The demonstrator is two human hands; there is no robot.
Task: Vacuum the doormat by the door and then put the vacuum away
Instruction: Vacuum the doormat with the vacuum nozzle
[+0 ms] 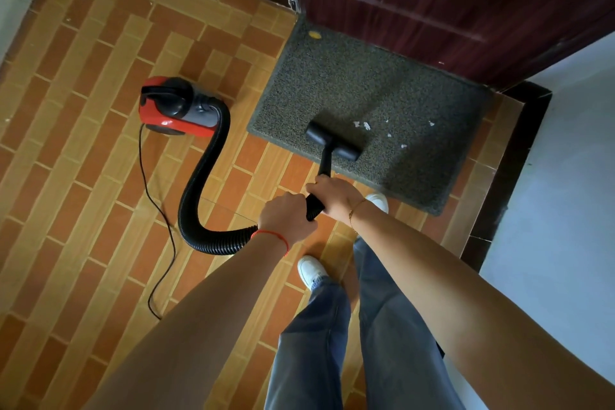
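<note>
**Materials, around the doormat**

Doormat (366, 90): coarse looped pile, rough, matt grey. Nozzle (333, 140) on it: smooth black plastic. Hose (196, 190) left of it: ribbed black plastic. Vacuum body (176, 106): glossy red plastic. Door (432, 0) behind: dark grained wood. Floor (83, 143): smooth tile.

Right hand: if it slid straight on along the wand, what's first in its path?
Likely the black floor nozzle on the doormat; the right hand grips the wand just behind it. Depth unclear.

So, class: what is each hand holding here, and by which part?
Both grip the vacuum's black wand: the right hand on its rigid tube above the floor nozzle, the left hand lower down, where the ribbed hose joins.
</note>
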